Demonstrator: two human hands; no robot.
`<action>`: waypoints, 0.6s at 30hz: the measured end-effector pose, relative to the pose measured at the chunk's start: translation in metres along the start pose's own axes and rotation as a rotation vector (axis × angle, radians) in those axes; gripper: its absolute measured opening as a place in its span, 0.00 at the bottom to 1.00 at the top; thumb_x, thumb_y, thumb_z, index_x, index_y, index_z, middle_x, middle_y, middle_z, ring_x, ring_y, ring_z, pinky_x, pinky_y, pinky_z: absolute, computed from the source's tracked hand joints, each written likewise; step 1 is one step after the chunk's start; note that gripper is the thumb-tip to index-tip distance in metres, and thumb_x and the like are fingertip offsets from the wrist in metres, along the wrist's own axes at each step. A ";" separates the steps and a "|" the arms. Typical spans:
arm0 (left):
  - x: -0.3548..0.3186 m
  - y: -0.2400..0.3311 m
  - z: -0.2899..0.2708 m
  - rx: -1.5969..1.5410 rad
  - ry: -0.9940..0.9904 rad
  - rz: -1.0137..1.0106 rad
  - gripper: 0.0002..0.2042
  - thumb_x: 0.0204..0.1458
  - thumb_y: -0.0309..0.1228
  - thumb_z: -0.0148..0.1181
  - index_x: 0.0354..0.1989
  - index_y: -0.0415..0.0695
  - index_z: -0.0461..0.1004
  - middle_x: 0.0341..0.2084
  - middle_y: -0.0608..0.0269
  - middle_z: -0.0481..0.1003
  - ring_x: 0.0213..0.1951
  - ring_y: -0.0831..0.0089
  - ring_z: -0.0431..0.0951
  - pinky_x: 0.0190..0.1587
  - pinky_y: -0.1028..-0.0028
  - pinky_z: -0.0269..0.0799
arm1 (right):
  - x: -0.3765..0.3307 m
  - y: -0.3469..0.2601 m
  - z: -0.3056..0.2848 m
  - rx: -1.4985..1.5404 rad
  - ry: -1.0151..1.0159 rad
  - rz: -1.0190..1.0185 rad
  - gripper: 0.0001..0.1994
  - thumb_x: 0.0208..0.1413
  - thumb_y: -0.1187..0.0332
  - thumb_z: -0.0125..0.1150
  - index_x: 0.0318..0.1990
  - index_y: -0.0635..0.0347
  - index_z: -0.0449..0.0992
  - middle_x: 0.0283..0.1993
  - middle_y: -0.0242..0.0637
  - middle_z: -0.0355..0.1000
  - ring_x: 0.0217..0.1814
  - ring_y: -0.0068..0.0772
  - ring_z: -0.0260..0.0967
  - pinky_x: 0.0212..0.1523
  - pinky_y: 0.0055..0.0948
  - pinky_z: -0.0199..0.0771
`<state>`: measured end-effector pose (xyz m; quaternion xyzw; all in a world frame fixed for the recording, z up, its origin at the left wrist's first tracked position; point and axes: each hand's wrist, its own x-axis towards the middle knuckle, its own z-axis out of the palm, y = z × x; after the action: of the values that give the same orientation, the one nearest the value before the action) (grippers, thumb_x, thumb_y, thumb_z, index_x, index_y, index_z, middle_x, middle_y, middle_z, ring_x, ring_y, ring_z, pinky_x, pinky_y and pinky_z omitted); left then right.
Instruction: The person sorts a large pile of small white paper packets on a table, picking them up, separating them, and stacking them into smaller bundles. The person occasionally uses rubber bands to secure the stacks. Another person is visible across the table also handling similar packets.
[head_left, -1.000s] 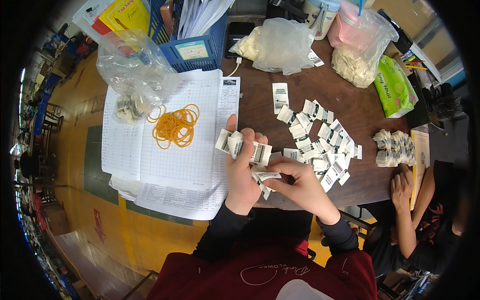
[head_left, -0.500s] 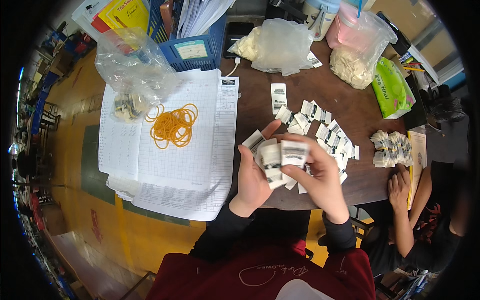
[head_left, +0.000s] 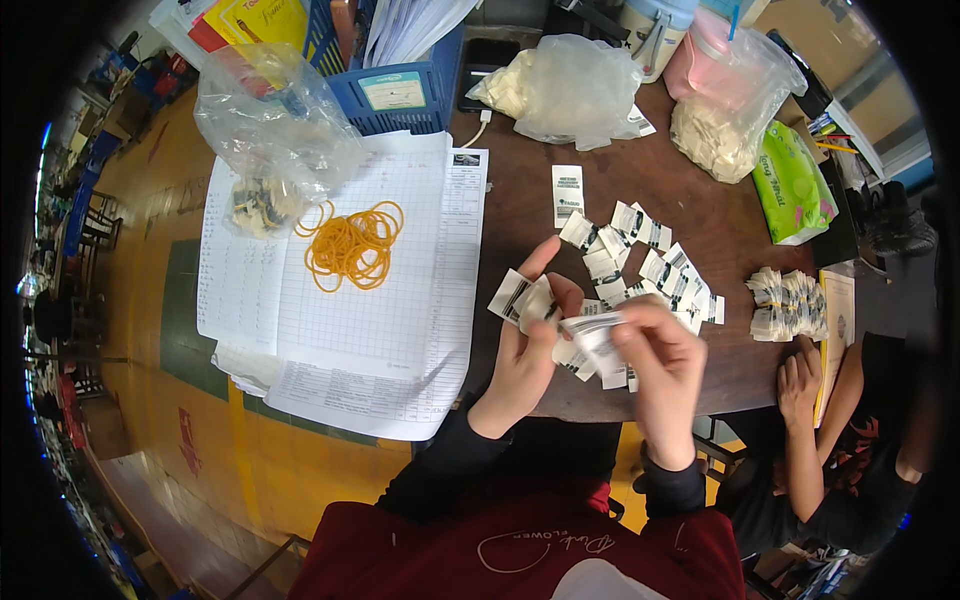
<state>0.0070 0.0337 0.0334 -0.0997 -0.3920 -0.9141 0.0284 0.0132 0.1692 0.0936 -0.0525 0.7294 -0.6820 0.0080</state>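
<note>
Small white printed labels (head_left: 525,300) are gripped in my left hand (head_left: 522,365), between the thumb and fingers, with the index finger stretched out. My right hand (head_left: 662,365) pinches a white label (head_left: 597,338) between thumb and fingers, just right of the left hand's labels; it is blurred, and I cannot tell whether it is one or several. Beyond both hands, a loose spread of labels (head_left: 655,270) lies on the brown table, partly hidden by my fingers. One label (head_left: 567,195) lies flat, apart from the others, at the far side of the spread.
Orange rubber bands (head_left: 355,248) lie on an open gridded notebook (head_left: 400,330). A clear bag (head_left: 270,130), a blue basket (head_left: 395,100) and two bags of labels (head_left: 580,90) stand behind. At right are a green tissue pack (head_left: 792,185), banded label bundles (head_left: 785,305) and another person's hand (head_left: 800,380).
My right hand has drawn away from the left toward the right and nearer me, with a label in its fingers. The stack in my left hand is less fanned out.
</note>
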 end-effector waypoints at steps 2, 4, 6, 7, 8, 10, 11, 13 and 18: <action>-0.002 0.001 0.003 -0.079 0.042 -0.060 0.58 0.41 0.64 0.66 0.73 0.40 0.44 0.39 0.69 0.65 0.42 0.81 0.67 0.47 0.77 0.65 | -0.002 0.007 0.011 0.019 -0.037 0.013 0.05 0.54 0.77 0.65 0.39 0.65 0.81 0.37 0.32 0.71 0.38 0.21 0.64 0.41 0.22 0.63; -0.003 0.003 0.006 0.123 0.011 -0.073 0.60 0.38 0.64 0.69 0.73 0.40 0.44 0.39 0.68 0.65 0.43 0.80 0.67 0.48 0.76 0.65 | -0.003 0.013 0.019 -0.150 0.026 -0.108 0.07 0.50 0.76 0.68 0.37 0.63 0.83 0.40 0.33 0.67 0.42 0.27 0.63 0.41 0.25 0.63; -0.003 0.005 0.007 0.205 -0.024 -0.084 0.55 0.43 0.57 0.67 0.73 0.40 0.44 0.42 0.67 0.66 0.44 0.80 0.67 0.50 0.76 0.65 | -0.002 0.015 0.022 -0.306 0.064 -0.184 0.08 0.47 0.77 0.69 0.37 0.62 0.82 0.41 0.34 0.65 0.45 0.31 0.63 0.43 0.26 0.63; -0.002 0.006 0.006 0.186 -0.046 -0.087 0.49 0.49 0.51 0.64 0.73 0.40 0.44 0.44 0.66 0.67 0.45 0.80 0.67 0.51 0.76 0.65 | -0.002 0.014 0.021 -0.362 0.070 -0.209 0.09 0.46 0.78 0.68 0.38 0.62 0.82 0.41 0.35 0.65 0.45 0.33 0.63 0.44 0.27 0.64; -0.001 0.007 0.005 0.166 -0.069 -0.091 0.43 0.55 0.46 0.61 0.72 0.39 0.45 0.45 0.65 0.67 0.46 0.79 0.68 0.51 0.76 0.64 | -0.001 0.012 0.020 -0.410 0.096 -0.257 0.11 0.46 0.78 0.68 0.39 0.62 0.82 0.41 0.36 0.65 0.46 0.34 0.63 0.45 0.28 0.64; -0.001 0.007 0.004 0.123 -0.094 -0.118 0.29 0.66 0.35 0.50 0.71 0.38 0.50 0.49 0.62 0.70 0.48 0.78 0.69 0.53 0.76 0.65 | 0.002 0.002 0.013 -0.465 0.105 -0.264 0.13 0.46 0.79 0.66 0.42 0.61 0.80 0.43 0.38 0.65 0.46 0.36 0.63 0.46 0.30 0.65; -0.001 0.007 0.003 0.154 -0.127 -0.122 0.27 0.66 0.35 0.50 0.70 0.38 0.52 0.49 0.62 0.71 0.48 0.78 0.70 0.53 0.76 0.65 | 0.003 -0.003 0.009 -0.501 0.119 -0.291 0.14 0.46 0.79 0.65 0.43 0.60 0.80 0.43 0.38 0.65 0.46 0.37 0.63 0.47 0.31 0.65; -0.001 0.007 0.000 0.209 -0.179 -0.163 0.24 0.67 0.35 0.48 0.68 0.37 0.56 0.47 0.62 0.72 0.48 0.77 0.71 0.53 0.76 0.66 | 0.009 -0.017 -0.004 -0.559 0.053 -0.398 0.16 0.46 0.77 0.66 0.46 0.57 0.79 0.52 0.42 0.66 0.55 0.42 0.62 0.55 0.35 0.62; -0.007 0.007 0.003 0.411 -0.269 -0.121 0.16 0.59 0.20 0.49 0.56 0.36 0.69 0.44 0.62 0.74 0.43 0.76 0.76 0.47 0.74 0.72 | 0.023 -0.037 -0.022 -0.914 -0.371 -0.603 0.15 0.41 0.69 0.70 0.40 0.53 0.81 0.57 0.35 0.67 0.59 0.44 0.61 0.58 0.40 0.57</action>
<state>0.0149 0.0312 0.0390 -0.1889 -0.5750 -0.7939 -0.0592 -0.0087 0.1863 0.1328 -0.3751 0.8891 -0.2492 -0.0825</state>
